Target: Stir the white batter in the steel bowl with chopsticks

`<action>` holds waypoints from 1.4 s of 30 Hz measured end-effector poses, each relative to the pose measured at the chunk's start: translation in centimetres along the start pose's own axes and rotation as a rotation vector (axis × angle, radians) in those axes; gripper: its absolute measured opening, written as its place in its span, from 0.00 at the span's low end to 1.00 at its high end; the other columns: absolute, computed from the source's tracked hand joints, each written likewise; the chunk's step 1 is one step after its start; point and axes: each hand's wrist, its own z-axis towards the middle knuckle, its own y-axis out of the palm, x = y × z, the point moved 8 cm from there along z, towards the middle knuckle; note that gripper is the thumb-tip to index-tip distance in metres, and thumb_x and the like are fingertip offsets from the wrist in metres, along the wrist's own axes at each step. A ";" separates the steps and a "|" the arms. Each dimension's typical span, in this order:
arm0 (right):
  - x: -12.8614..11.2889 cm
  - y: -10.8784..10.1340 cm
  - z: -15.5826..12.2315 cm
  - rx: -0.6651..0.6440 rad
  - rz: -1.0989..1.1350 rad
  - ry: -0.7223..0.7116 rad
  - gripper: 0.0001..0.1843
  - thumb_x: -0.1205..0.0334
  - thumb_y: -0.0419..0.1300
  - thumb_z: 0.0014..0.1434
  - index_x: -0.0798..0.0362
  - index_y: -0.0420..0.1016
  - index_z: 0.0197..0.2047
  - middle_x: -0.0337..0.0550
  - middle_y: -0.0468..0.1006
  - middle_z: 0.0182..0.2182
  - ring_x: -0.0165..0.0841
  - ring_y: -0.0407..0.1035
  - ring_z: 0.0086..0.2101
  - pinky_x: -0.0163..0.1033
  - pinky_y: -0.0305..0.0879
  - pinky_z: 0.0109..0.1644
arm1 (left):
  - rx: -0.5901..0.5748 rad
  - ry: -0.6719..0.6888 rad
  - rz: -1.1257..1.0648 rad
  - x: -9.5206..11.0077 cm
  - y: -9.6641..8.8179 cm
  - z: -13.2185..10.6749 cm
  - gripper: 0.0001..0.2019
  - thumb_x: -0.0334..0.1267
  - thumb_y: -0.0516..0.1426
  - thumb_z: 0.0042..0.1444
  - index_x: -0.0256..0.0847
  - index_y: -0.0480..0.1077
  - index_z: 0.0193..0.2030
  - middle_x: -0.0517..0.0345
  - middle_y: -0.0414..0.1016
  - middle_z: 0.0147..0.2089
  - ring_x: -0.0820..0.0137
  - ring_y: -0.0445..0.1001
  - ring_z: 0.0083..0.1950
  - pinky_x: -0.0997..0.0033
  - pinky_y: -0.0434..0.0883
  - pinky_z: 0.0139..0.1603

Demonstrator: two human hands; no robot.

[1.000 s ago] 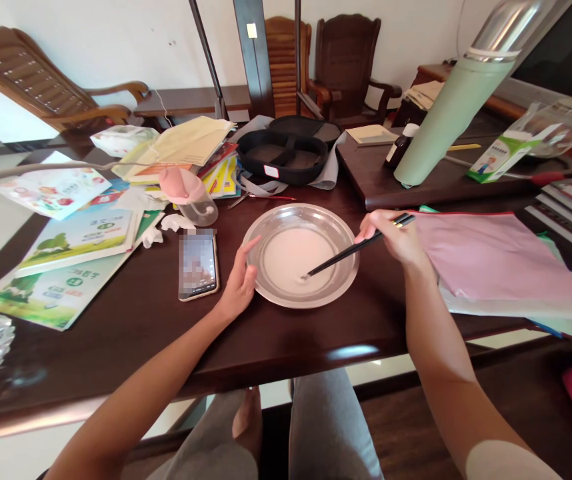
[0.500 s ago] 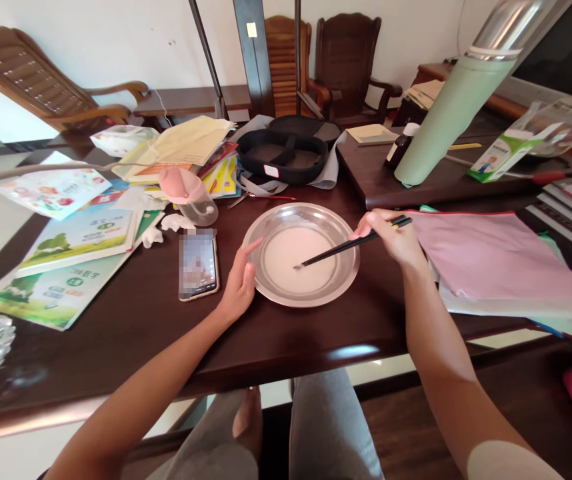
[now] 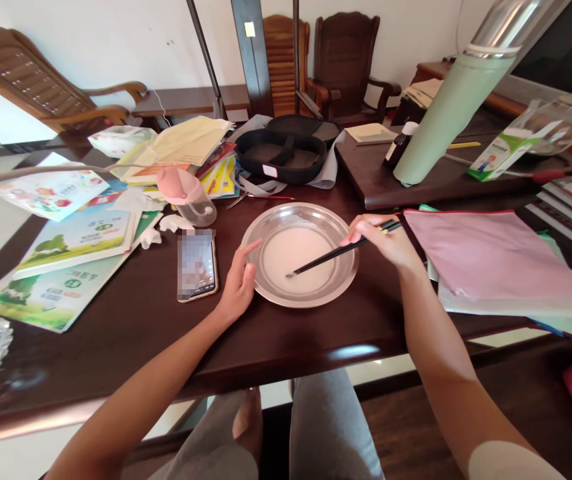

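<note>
A round metal plate point(image 3: 301, 300) stands on the dark table, and a pale layer point(image 3: 303, 247) covers its bottom; whether that is liquid or powder I cannot tell. My left hand point(image 3: 239, 283) grips the plate's left rim, one finger stretched over the edge. In my right hand point(image 3: 376, 239), over the right rim, is a pair of black chopsticks point(image 3: 323, 258) held close together. They slant down to the left, their light-coloured tips low over the pale layer; a small bit of something may sit at the tips, too small to name.
Left of the plate lie a phone point(image 3: 198, 265), crumpled tissue point(image 3: 151, 238), a pink-lidded cup point(image 3: 186, 193) and books point(image 3: 76, 240). Behind is an opened black case point(image 3: 281, 153). To the right are a pink pouch point(image 3: 496, 253) and a tall green thermos point(image 3: 453, 113).
My right hand has shifted slightly left, carrying the chopstick tips left and a little toward me across the plate. The left hand stays at the rim.
</note>
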 end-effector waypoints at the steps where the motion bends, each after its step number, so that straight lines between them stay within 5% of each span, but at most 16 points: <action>1: -0.1 0.5 0.1 -0.033 -0.010 -0.005 0.23 0.38 0.66 0.61 0.48 0.81 0.26 0.43 0.86 0.28 0.38 0.82 0.34 0.44 0.77 0.44 | -0.001 0.003 -0.003 0.0 0.0 0.0 0.31 0.61 0.43 0.73 0.41 0.66 0.68 0.39 0.72 0.67 0.54 0.70 0.70 0.48 0.62 0.73; 9: 0.2 -2.8 -0.2 0.243 0.005 -0.053 0.25 0.39 0.65 0.62 0.46 0.78 0.21 0.39 0.83 0.23 0.38 0.80 0.29 0.46 0.76 0.42 | -0.005 0.009 0.027 0.0 0.0 0.0 0.31 0.60 0.42 0.74 0.41 0.65 0.68 0.39 0.71 0.68 0.54 0.69 0.70 0.46 0.61 0.74; 15: -0.1 0.6 0.1 -0.034 0.002 -0.029 0.22 0.39 0.66 0.61 0.47 0.82 0.26 0.42 0.86 0.28 0.38 0.82 0.34 0.44 0.76 0.43 | -0.002 0.023 0.020 0.0 0.0 0.0 0.30 0.59 0.43 0.74 0.41 0.66 0.68 0.40 0.72 0.67 0.55 0.70 0.69 0.45 0.58 0.76; 22: 0.1 -2.7 -0.3 0.236 0.001 -0.043 0.25 0.39 0.65 0.62 0.47 0.78 0.22 0.41 0.84 0.24 0.39 0.81 0.30 0.46 0.77 0.42 | 0.002 0.018 0.018 -0.1 -0.1 0.0 0.30 0.59 0.43 0.74 0.41 0.66 0.68 0.40 0.72 0.67 0.54 0.70 0.70 0.44 0.55 0.77; 29: -0.2 0.8 0.1 -0.042 -0.022 -0.027 0.22 0.39 0.67 0.61 0.48 0.82 0.28 0.43 0.87 0.30 0.38 0.83 0.35 0.44 0.77 0.44 | -0.005 0.023 0.030 0.1 -0.1 0.1 0.30 0.59 0.42 0.74 0.41 0.66 0.68 0.40 0.73 0.66 0.55 0.70 0.69 0.46 0.60 0.75; 36: 0.1 -3.1 -0.4 0.244 0.007 -0.057 0.24 0.42 0.65 0.64 0.47 0.78 0.22 0.40 0.84 0.24 0.37 0.80 0.29 0.45 0.75 0.42 | 0.001 0.041 0.046 0.1 -0.1 0.1 0.29 0.58 0.43 0.75 0.41 0.66 0.68 0.40 0.72 0.67 0.55 0.70 0.70 0.44 0.59 0.75; 42: -0.2 0.5 0.0 -0.033 -0.007 -0.026 0.23 0.39 0.66 0.62 0.48 0.82 0.26 0.43 0.87 0.29 0.38 0.82 0.34 0.43 0.75 0.42 | -0.002 0.022 0.043 0.0 -0.1 0.1 0.29 0.58 0.42 0.74 0.41 0.66 0.68 0.40 0.72 0.67 0.54 0.70 0.70 0.45 0.62 0.74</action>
